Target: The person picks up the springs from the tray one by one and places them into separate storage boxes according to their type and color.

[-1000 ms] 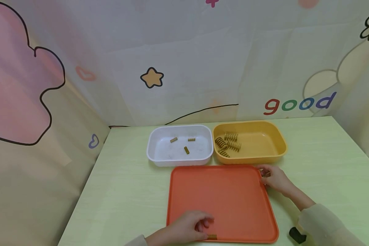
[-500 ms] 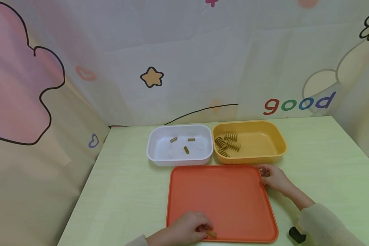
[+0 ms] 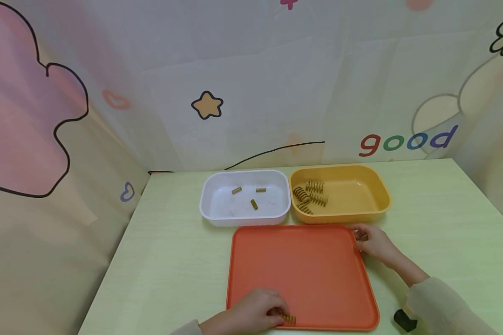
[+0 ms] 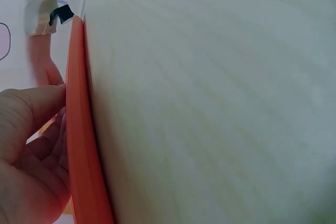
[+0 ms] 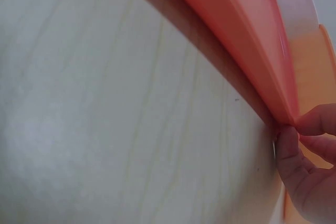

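Note:
Near the front edge of the orange-red tray [image 3: 306, 274], my left hand [image 3: 255, 311] pinches one end of a small brass-coloured coil spring [image 3: 289, 319] between thumb and fingers. The spring's other end sticks out to the right, low over the tray. In the left wrist view the tray's side wall hides the spring from sight, and only part of the left hand [image 4: 31, 150] shows. My right hand [image 3: 376, 244] grips the tray's far right corner; the right wrist view has its thumb and fingers [image 5: 315, 121] pinching the rim there.
Behind the tray stand a white bin [image 3: 218, 204] with 3 small springs and a yellow bin [image 3: 356, 195] with several larger springs at its left end. A black object [image 3: 404, 320] lies by the right sleeve. A printed cloth [image 3: 255, 70] backs the table.
The left fingers have closed onto the spring, which tilted and then came nearly level again. The right hand and the tray have stayed in place.

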The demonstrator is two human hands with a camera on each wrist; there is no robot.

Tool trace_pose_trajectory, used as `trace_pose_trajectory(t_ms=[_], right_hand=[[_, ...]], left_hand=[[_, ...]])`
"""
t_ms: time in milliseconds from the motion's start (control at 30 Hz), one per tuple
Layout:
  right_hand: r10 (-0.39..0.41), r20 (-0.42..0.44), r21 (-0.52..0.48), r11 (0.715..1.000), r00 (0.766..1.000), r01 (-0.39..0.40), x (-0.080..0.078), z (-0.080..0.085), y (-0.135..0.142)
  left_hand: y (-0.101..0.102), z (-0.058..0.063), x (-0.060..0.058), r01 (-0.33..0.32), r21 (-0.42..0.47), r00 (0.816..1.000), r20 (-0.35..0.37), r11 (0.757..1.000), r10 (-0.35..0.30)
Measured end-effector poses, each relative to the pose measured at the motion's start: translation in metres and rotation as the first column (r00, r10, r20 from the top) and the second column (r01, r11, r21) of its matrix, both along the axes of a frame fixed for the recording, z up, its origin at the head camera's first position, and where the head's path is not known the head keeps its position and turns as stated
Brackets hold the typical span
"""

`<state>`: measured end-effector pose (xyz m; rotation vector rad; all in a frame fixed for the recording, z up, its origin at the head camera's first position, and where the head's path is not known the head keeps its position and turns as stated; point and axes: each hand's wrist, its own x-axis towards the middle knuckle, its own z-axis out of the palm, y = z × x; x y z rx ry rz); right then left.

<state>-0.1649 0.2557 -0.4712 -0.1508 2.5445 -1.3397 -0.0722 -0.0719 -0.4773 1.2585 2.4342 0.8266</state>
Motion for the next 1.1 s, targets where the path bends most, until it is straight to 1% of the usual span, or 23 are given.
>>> trace_pose_trajectory(t_ms=[100, 200, 267, 500, 567, 633, 767, 900, 1033, 1100], right_hand=[[0.002, 0.002, 0.001, 1.000, 1.000, -0.002, 0.000, 0.000, 0.000], [0.003, 0.007, 0.003, 1.000, 1.000, -0.004, 0.000, -0.001, 0.001], [0.005, 0.010, 0.001, 1.000, 1.000, -0.005, -0.001, -0.002, 0.001], [0.007, 0.007, 0.004, 1.000, 1.000, -0.007, 0.000, -0.002, 0.001], [0.005, 0.006, 0.003, 1.000, 1.000, -0.005, 0.000, -0.002, 0.001], [0.003, 0.007, 0.002, 1.000, 1.000, -0.003, 0.000, -0.002, 0.001], [0.001, 0.003, -0.005, 1.000, 1.000, -0.001, 0.000, -0.002, 0.001], [-0.002, 0.005, -0.015, 1.000, 1.000, 0.002, 0.000, -0.002, 0.001], [-0.006, 0.009, -0.015, 1.000, 1.000, 0.006, 0.000, -0.001, 0.000], [-0.006, 0.011, -0.013, 1.000, 1.000, 0.006, 0.000, -0.002, 0.001]], left_hand=[[0.000, 0.000, 0.000, -0.007, 0.008, 1.000, 0.029, 1.000, 0.007], [0.000, 0.000, -0.002, -0.012, 0.011, 0.999, 0.030, 1.000, 0.012], [-0.001, 0.000, -0.004, -0.018, 0.012, 1.000, 0.024, 1.000, 0.017], [-0.003, 0.002, -0.010, -0.040, 0.043, 0.998, -0.044, 0.998, 0.041], [-0.003, 0.001, -0.011, -0.049, 0.044, 0.997, -0.055, 0.998, 0.051], [-0.004, 0.002, -0.012, -0.060, 0.041, 0.997, -0.052, 0.997, 0.062], [-0.004, 0.003, -0.015, -0.066, 0.064, 0.997, -0.026, 0.996, 0.068], [-0.005, 0.002, -0.017, -0.083, 0.121, 0.996, 0.028, 0.989, 0.080], [-0.006, 0.004, -0.021, -0.135, 0.156, 0.985, 0.126, 0.979, 0.116], [-0.007, 0.007, -0.024, -0.166, 0.162, 0.975, 0.173, 0.973, 0.138]])
